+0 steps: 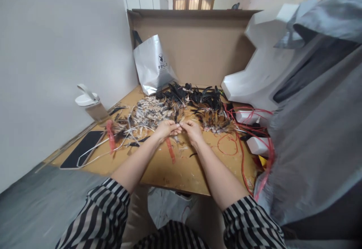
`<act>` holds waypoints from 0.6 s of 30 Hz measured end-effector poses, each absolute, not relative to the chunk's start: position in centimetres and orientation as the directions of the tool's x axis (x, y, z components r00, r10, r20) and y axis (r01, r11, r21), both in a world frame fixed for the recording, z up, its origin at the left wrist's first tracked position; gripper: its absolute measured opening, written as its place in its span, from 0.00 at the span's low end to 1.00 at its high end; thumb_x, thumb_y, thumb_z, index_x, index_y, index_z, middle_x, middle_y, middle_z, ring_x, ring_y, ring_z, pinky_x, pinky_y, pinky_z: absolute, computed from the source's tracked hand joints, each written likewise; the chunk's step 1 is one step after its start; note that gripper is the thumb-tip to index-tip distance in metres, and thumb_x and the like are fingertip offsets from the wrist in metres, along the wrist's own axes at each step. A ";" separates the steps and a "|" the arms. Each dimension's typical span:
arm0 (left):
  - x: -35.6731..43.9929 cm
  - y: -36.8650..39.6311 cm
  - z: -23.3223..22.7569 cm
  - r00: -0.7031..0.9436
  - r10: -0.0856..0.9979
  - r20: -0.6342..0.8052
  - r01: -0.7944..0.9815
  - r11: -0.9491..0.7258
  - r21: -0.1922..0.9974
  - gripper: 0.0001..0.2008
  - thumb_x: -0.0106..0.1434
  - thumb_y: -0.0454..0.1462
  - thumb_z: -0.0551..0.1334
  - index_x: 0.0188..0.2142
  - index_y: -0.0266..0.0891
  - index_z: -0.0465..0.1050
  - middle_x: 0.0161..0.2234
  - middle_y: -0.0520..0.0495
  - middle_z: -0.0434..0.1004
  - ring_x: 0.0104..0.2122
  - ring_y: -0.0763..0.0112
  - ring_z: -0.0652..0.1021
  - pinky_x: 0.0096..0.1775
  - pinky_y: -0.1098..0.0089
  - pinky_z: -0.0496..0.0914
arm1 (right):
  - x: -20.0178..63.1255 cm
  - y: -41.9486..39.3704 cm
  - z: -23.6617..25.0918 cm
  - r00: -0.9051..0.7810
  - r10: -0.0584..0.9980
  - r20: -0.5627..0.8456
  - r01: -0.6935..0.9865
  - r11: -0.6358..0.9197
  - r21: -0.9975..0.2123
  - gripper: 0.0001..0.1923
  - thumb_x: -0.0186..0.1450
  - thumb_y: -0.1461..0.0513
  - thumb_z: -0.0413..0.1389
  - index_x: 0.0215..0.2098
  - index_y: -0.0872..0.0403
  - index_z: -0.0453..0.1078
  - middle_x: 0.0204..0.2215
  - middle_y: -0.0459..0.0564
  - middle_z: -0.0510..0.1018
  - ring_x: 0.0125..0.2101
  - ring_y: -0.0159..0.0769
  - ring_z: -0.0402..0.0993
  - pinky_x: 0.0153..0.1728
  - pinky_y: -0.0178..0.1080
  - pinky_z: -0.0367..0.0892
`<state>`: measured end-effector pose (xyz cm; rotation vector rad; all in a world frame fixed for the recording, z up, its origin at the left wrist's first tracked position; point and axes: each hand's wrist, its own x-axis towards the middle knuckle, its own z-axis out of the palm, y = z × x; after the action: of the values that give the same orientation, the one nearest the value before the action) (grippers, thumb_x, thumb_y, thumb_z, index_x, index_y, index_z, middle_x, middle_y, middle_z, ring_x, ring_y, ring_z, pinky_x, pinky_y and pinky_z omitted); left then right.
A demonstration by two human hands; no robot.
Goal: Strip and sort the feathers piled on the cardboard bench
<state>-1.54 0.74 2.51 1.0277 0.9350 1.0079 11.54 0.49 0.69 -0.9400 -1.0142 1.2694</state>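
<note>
- Holds left hand (167,129) and right hand (192,130) together, pinching; cannot tell on what.
- Could scatter black feathers (207,96) near desk's (183,171) far edge by brushing.
- Might drag red plastic strip (171,151) by pulling back.

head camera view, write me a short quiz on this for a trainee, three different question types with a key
1. True or false: the person's bare left hand and bare right hand are close together above the brown wooden table.
2. Which of these is beside the pale wall on the left?
a) a green glass vase
b) a see-through bottle with a white lid
c) a red metal can
3. Fill in the blank: in this view, the pile of cream-and-grey feathers lies to the ____ of the pile of brown feathers.

Key: 1 true; 2 b; 3 left
</note>
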 end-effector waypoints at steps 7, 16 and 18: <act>-1.4 1.5 2.0 0.374 0.928 0.010 -0.135 0.044 0.990 0.10 0.48 0.37 0.67 0.23 0.30 0.72 0.21 0.42 0.75 0.20 0.75 0.74 0.23 0.77 0.68 | 11.9 0.2 0.9 0.074 0.995 0.073 -0.316 0.093 -0.944 0.15 0.45 0.55 0.62 0.17 0.54 0.62 0.15 0.40 0.66 0.18 0.26 0.60 0.23 0.33 0.57; -3.1 1.8 1.7 0.335 0.942 0.019 -0.137 0.028 0.990 0.12 0.48 0.41 0.66 0.24 0.30 0.73 0.20 0.43 0.75 0.20 0.76 0.73 0.23 0.77 0.66 | 11.2 0.0 1.9 0.056 0.996 0.062 -0.157 0.070 -0.985 0.11 0.46 0.56 0.61 0.22 0.55 0.69 0.19 0.43 0.71 0.20 0.26 0.62 0.24 0.33 0.57; -3.6 2.3 1.7 0.244 0.969 0.027 -0.194 0.021 0.981 0.12 0.49 0.41 0.65 0.25 0.30 0.73 0.22 0.43 0.75 0.20 0.78 0.73 0.22 0.79 0.65 | 11.9 0.1 2.5 0.038 0.993 0.114 0.001 0.114 -0.993 0.10 0.46 0.57 0.61 0.25 0.56 0.72 0.20 0.44 0.73 0.20 0.27 0.62 0.24 0.33 0.57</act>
<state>-3.61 2.31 1.73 1.1744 0.8840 1.1148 11.91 0.14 2.46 -1.1417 -1.2328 1.0974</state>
